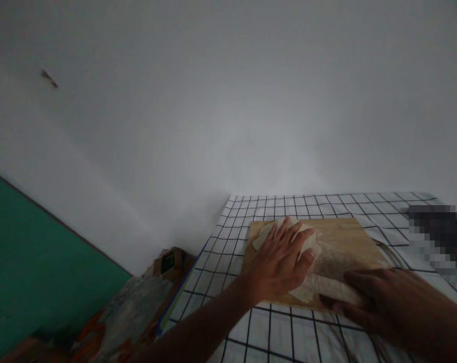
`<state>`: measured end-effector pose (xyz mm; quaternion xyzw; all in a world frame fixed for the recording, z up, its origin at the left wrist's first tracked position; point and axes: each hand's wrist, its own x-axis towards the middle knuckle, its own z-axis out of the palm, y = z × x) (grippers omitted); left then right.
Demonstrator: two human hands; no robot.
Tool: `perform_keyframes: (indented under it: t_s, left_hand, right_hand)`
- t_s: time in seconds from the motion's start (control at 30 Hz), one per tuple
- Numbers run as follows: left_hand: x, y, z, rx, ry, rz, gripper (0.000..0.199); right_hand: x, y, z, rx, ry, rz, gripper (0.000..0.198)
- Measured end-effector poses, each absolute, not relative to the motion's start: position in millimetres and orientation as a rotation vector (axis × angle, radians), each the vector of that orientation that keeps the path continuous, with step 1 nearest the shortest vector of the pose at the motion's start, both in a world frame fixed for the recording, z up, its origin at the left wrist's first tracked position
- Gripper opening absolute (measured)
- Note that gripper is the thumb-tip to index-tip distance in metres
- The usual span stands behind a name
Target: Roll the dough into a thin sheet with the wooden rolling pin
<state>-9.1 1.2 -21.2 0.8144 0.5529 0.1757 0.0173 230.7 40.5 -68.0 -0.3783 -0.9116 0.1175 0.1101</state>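
A thin, flat sheet of pale dough [264,238] lies on the left part of a wooden board [342,229]. My left hand [285,257] rests on it with the fingers stretched out and spread. Lower right, my right hand [387,300] is closed around one end of a short pale rolling pin [336,288], which lies low over the board's near edge. Its far end reaches toward the dough beside my left hand. Flour whitens the middle of the board. The right fingers are partly dark and blurred.
A white tablecloth with black grid lines [228,242] covers the table. A pixelated dark object [438,232] is at the right. Beyond the table's left edge are a small brown box [168,262] and a clear plastic bag [128,305]. A pale wall [251,101] stands behind.
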Motion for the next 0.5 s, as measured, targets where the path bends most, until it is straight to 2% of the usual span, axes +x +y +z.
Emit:
perform_keyframes:
  t_s: [0.13, 0.37, 0.5]
  left_hand:
    - [-14, -1, -22, 2.521, 1.663, 0.528, 0.044]
    - [-24, 61, 0, 2.480, 1.476, 0.456, 0.043]
    - [-15, 81, -6, 2.491, 1.427, 0.312, 0.047]
  right_hand:
    - [230, 40, -62, -1.095, -2.718, 0.406, 0.047]
    - [231, 34, -41, -1.160, -2.577, 0.577, 0.049]
    - [233, 35, -44, -1.224, -2.569, 0.543, 0.049]
